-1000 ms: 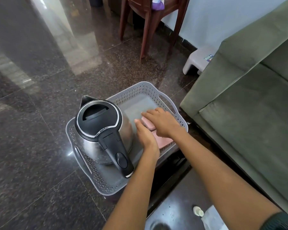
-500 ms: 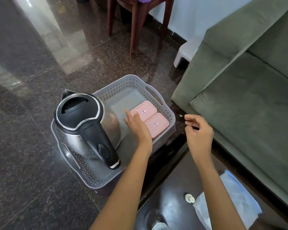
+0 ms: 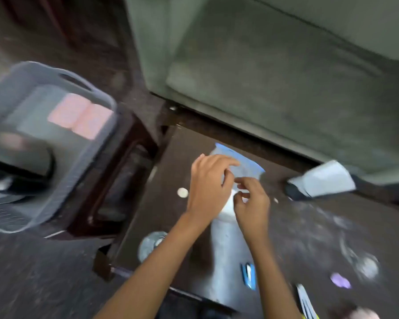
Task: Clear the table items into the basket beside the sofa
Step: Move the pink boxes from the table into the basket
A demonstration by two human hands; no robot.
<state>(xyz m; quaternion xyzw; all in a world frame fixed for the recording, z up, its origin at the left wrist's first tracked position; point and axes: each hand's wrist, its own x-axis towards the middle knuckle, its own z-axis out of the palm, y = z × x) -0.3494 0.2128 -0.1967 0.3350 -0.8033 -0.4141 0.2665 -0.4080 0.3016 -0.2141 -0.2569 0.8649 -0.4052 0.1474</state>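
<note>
The view is blurred by motion. A clear plastic bag (image 3: 226, 231) with a blue zip edge lies bunched on the dark table (image 3: 166, 171). My left hand (image 3: 207, 183) is on its upper part, fingers curled over it. My right hand (image 3: 251, 203) pinches it just to the right. The grey basket (image 3: 90, 90) stands on the floor at the left, beside the green sofa (image 3: 286, 65). Inside it lie two pink boxes (image 3: 81, 118) and the kettle (image 3: 21, 171), which is only partly in view.
On the table are a small white cap (image 3: 182, 192), a round clear item (image 3: 151, 245), a blue item (image 3: 248, 275), a purple scrap (image 3: 340, 280) and a white-and-black packet (image 3: 320, 180) near the sofa's edge.
Both hands left the basket and moved right onto the table, where they now hold the plastic bag. The view swung right and down; the pink boxes stay in the basket.
</note>
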